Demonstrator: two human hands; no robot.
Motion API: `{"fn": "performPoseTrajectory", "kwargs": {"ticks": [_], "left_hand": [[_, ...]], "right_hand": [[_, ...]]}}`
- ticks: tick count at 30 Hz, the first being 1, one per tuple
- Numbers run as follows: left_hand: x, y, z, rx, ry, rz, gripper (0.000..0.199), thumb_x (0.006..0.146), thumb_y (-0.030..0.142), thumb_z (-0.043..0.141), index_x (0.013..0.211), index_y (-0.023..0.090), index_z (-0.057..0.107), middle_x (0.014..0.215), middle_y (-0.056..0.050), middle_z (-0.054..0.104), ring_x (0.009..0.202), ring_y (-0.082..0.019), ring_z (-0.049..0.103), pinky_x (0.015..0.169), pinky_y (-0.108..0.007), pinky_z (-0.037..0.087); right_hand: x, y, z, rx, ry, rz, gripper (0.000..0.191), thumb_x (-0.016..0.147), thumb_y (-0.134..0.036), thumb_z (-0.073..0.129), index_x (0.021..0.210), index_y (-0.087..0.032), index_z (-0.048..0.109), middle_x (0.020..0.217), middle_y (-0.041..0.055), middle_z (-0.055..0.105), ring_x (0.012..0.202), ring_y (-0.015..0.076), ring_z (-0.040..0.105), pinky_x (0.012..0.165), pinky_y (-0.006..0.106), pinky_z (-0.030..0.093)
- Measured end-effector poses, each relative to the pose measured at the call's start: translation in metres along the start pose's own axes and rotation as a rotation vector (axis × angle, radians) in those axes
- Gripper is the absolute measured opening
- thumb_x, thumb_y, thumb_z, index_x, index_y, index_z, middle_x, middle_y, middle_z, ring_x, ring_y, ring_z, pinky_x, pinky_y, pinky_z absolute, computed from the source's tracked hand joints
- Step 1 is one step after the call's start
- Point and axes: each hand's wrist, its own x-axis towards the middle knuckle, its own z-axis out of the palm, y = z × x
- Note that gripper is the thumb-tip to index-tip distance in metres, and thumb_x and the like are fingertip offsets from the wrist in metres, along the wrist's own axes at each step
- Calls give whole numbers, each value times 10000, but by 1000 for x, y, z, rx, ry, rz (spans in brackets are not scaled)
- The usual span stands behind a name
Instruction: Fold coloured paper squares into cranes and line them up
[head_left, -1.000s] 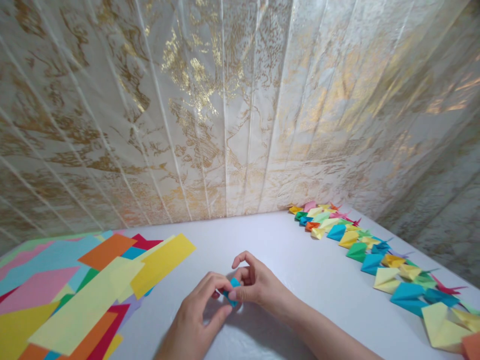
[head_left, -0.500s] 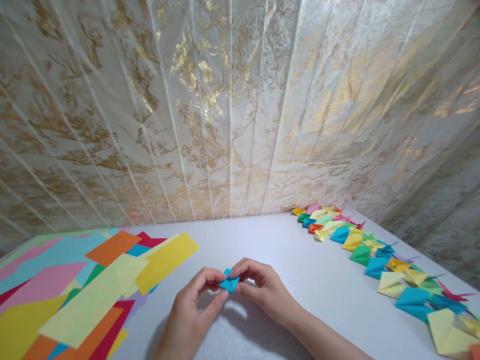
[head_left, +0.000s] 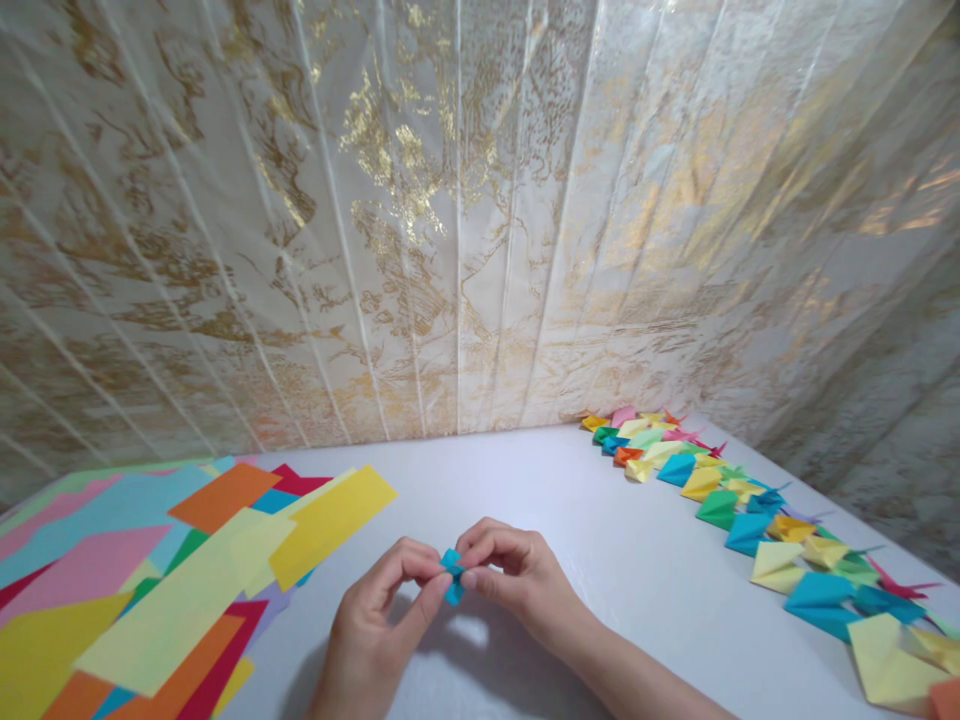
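A small folded piece of blue paper (head_left: 453, 592) is held up between my two hands, just above the white table. My left hand (head_left: 390, 610) pinches its left side between thumb and forefinger. On the other side, the thumb and fingertips of my right hand (head_left: 521, 580) grip it as well. The fingertips cover the middle of the folded paper, so only its top and bottom corners show. Shadows of both hands fall on the tabletop below.
Loose coloured paper sheets (head_left: 180, 600) overlap across the table's left side. Several folded paper figures (head_left: 746, 533) in many colours stand in rows along the right edge. A patterned white and gold curtain (head_left: 420, 250) hangs behind the table (head_left: 480, 470).
The blue folded paper has turned between my fingers and shows less of its face. My fingertips have closed in over its middle, and the hands sit nearer each other.
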Motion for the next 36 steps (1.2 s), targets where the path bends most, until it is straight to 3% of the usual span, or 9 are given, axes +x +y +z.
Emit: {"fn": "performPoseTrajectory", "kwargs": {"ticks": [8, 15, 21, 27, 31, 36], "left_hand": [[-2, -6, 3, -97, 12, -49, 166, 864, 288, 692, 727, 217, 633, 771, 14, 650, 773, -143, 638, 736, -183, 525], [-1, 2, 6, -120, 35, -99, 202, 828, 314, 710, 686, 196, 629, 734, 0, 638, 737, -159, 629, 708, -213, 539], [-4, 22, 17, -223, 234, -274, 268, 730, 355, 779, 843, 215, 581, 747, 35, 621, 724, -148, 626, 696, -223, 531], [-4, 23, 18, -278, 226, -313, 334, 707, 370, 795, 897, 211, 570, 780, 31, 630, 751, -146, 629, 705, -226, 516], [-4, 21, 17, -263, 236, -316, 322, 723, 369, 774, 912, 217, 562, 774, 32, 632, 757, -152, 634, 716, -233, 517], [-6, 23, 19, -154, 253, -311, 292, 716, 375, 757, 883, 229, 569, 760, 39, 624, 768, -166, 646, 715, -242, 521]], "right_hand": [[-2, 2, 11, 175, 69, 89, 345, 663, -452, 894, 689, -177, 686, 737, 23, 643, 689, 155, 574, 696, 316, 453], [-1, 2, 13, 264, 143, 166, 476, 527, -285, 965, 785, -198, 574, 696, -33, 631, 629, 121, 554, 630, 242, 424], [-2, 4, 13, 204, 160, 156, 419, 595, -286, 927, 794, -192, 571, 672, -42, 607, 608, 106, 527, 606, 227, 396], [-1, 3, 13, 179, 159, 157, 402, 625, -323, 915, 776, -198, 564, 651, -58, 575, 577, 94, 505, 590, 227, 386], [-2, 5, 11, 96, 59, 161, 396, 668, -431, 887, 861, -192, 637, 736, -21, 625, 639, 121, 546, 627, 256, 412], [-5, 4, 10, -127, 51, 142, 366, 739, -484, 825, 687, -164, 655, 634, -15, 604, 603, 118, 484, 610, 261, 370]]}}
